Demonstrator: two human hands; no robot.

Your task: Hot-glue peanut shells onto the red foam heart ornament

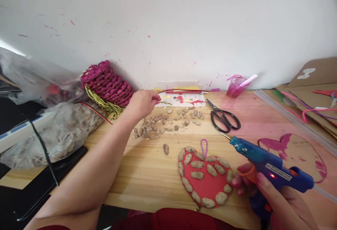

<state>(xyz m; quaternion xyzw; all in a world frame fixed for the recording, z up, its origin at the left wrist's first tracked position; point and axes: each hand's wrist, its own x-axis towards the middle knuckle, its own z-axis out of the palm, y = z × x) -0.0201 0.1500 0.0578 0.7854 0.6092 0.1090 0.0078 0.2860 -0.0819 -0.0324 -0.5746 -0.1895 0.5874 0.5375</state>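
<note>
In my right hand (285,205) is a blue hot glue gun (265,161), its red light lit and its metal tip pointing left. Below the tip lies a red heart (210,188), with peanuts in their shells around its rim and several more inside. A purple loop (204,147) stands at its top. My left hand (143,105) reaches to the back, past the loose peanuts (155,124), its fingertips pinched near a white card (184,99) with small coloured cutouts. What the fingertips hold, if anything, is too small to make out. One peanut (165,149) lies apart, left of the heart.
Black-handled scissors (225,117) lie behind the glue gun's tip. A cup of pink paint (235,86) stands by the wall. At left are a stack of magenta peanut pieces (107,84) and a plastic bag (60,137). A paint-stained cardboard heart (302,152) and a box (313,72) are at right.
</note>
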